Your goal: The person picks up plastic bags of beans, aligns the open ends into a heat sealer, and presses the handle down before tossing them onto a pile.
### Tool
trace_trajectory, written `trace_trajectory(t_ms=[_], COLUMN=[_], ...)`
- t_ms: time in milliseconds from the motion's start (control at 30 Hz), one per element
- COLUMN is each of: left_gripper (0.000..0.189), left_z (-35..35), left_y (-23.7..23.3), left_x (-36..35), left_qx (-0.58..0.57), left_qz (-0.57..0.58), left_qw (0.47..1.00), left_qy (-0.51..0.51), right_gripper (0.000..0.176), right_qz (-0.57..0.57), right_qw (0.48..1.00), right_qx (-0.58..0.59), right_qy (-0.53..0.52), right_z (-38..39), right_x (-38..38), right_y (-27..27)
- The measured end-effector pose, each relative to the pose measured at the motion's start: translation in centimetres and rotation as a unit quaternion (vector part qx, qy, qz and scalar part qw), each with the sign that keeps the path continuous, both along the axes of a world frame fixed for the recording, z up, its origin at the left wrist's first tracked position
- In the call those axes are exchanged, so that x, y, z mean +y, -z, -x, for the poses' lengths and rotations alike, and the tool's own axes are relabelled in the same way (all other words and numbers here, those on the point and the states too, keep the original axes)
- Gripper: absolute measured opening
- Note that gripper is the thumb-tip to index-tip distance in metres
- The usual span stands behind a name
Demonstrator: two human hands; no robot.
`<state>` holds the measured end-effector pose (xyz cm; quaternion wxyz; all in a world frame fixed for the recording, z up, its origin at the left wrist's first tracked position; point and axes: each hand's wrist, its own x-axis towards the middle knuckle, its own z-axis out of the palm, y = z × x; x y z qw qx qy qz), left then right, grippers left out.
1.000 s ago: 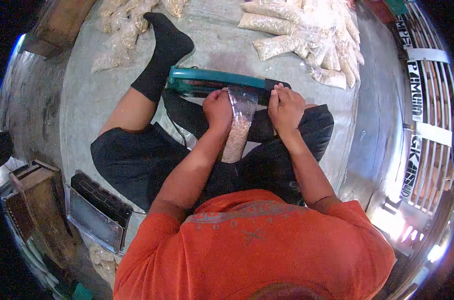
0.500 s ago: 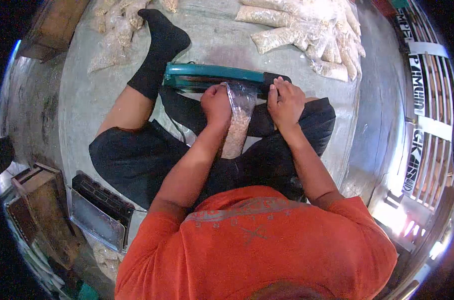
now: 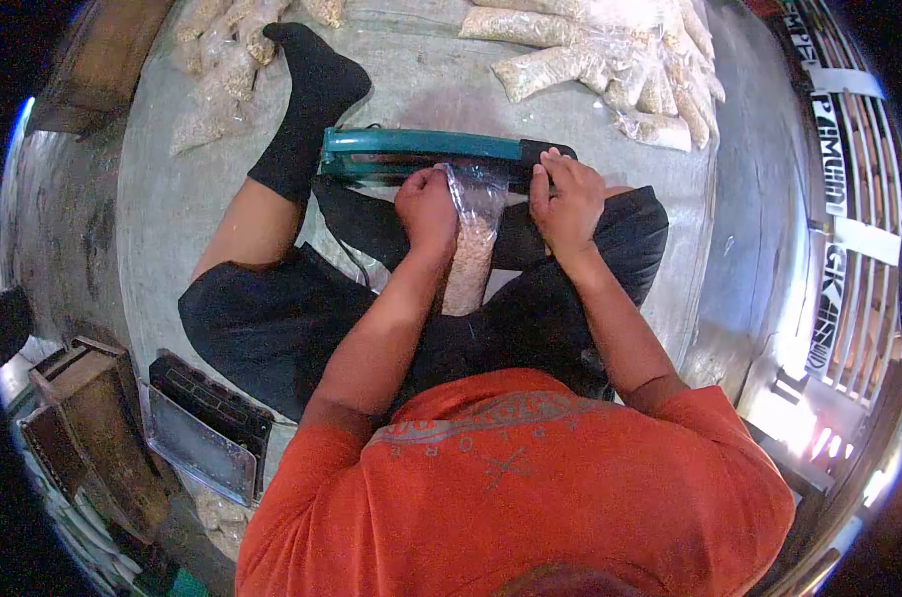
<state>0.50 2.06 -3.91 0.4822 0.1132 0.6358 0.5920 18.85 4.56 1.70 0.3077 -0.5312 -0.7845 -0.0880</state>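
A clear plastic bag [image 3: 471, 244] filled with pale grain lies over my lap, its open top laid across a teal heat sealer [image 3: 411, 151] on the concrete floor. My left hand [image 3: 426, 207] is closed on the bag's left upper edge. On the right side, my right hand [image 3: 565, 204] holds the bag's other edge and rests against the sealer's black end. Both hands keep the bag mouth stretched flat at the sealer bar.
A heap of filled bags [image 3: 610, 60] lies at the far right, and several more bags [image 3: 222, 60] at the far left by my black-socked foot [image 3: 307, 95]. A metal tray [image 3: 197, 428] and wooden boxes [image 3: 83, 428] stand at my left. A grille [image 3: 849, 199] is at the right.
The view has shifted slightly; both hands and the bag stay at the sealer in nearly the same pose.
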Motion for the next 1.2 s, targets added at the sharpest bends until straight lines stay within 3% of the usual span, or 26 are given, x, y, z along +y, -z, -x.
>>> trace_trajectory(t_ms=[100, 133, 200, 500, 700, 867, 967, 1033, 1067, 1133, 1167, 1200], left_gripper=[0.023, 0.023, 0.023, 0.023, 0.024, 0.020, 0.023, 0.019, 0.019, 0.018, 0.018, 0.017], left_z=[0.2, 0.1, -0.1, 0.3, 0.1, 0.3, 0.5, 0.4, 0.3, 0.3, 0.4, 0.4], left_y=[0.4, 0.9, 1.9, -1.0, 2.8, -0.9, -1.7, -2.3, -1.9, -0.7, -0.4, -0.1], left_x=[0.0, 0.1, 0.3, -0.1, 0.5, -0.3, -0.2, -0.7, -0.7, -0.5, -0.4, -0.3], left_qx=[0.089, 0.089, -0.018, 0.109, 0.096, 0.121, 0.093, -0.021, -0.020, -0.141, -0.141, -0.142], left_qz=[0.007, 0.005, -0.011, 0.016, -0.002, 0.006, -0.009, -0.051, -0.052, -0.066, -0.066, -0.090], left_qw=[0.996, 0.996, 1.000, 0.994, 0.995, 0.993, 0.995, 0.997, 0.997, 0.987, 0.987, 0.985], left_qy=[0.015, 0.014, -0.008, 0.019, 0.015, 0.014, 0.037, 0.047, 0.048, 0.047, 0.047, 0.046], right_gripper=[0.016, 0.016, 0.017, 0.018, 0.021, 0.024, 0.033, 0.041, 0.049, 0.064, 0.064, 0.060], right_qz=[0.003, 0.000, 0.008, 0.010, -0.070, -0.056, -0.071, -0.085, -0.128, -0.217, -0.217, -0.099], right_qw=[1.000, 1.000, 1.000, 1.000, 0.997, 0.998, 0.997, 0.996, 0.991, 0.970, 0.970, 0.979], right_qx=[-0.008, -0.008, -0.002, 0.005, 0.038, 0.019, 0.006, -0.016, 0.008, 0.094, 0.093, 0.178], right_qy=[0.000, 0.000, 0.002, 0.001, -0.016, -0.017, -0.030, -0.037, -0.035, -0.049, -0.049, -0.006], right_z=[0.1, 0.1, 0.0, 0.1, 0.6, 0.9, 1.1, 1.1, 1.3, 1.4, 1.1, 0.7], right_x=[0.0, 0.1, -0.1, 0.1, 0.2, -0.2, -0.4, -1.0, -1.4, -1.8, -2.3, -3.0], right_y=[-0.2, -0.3, -0.2, -0.2, -0.4, -1.5, -2.7, -3.1, -3.0, -1.7, -0.6, 0.5])
